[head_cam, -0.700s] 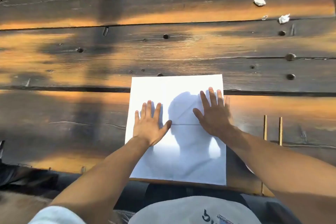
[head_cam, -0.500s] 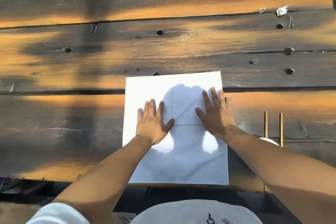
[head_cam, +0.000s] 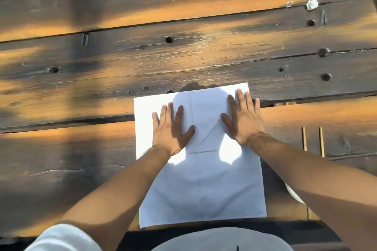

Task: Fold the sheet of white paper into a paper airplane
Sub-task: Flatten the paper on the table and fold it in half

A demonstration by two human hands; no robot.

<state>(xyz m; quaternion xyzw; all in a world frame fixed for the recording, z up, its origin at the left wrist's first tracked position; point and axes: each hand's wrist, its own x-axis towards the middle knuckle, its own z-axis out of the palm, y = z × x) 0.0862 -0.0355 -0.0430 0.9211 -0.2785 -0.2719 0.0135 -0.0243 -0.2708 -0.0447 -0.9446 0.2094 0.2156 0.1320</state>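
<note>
On the paper (head_cam: 201,179), toward its far edge: left hand (head_cam: 170,130) and right hand (head_cam: 242,120), fingers straight and spread, pressing flat, likely to pin it smooth for folding.

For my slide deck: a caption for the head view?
Both hands, left and right, pressed flat on white paper atop weathered wooden table.

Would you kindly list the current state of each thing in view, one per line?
Sheet of white paper: unfolded, flat on the table, faint crease lines showing.
Left hand: open, palm down on the sheet.
Right hand: open, palm down near the sheet's right edge.
Wooden table: weathered planks, scattered holes.
</note>
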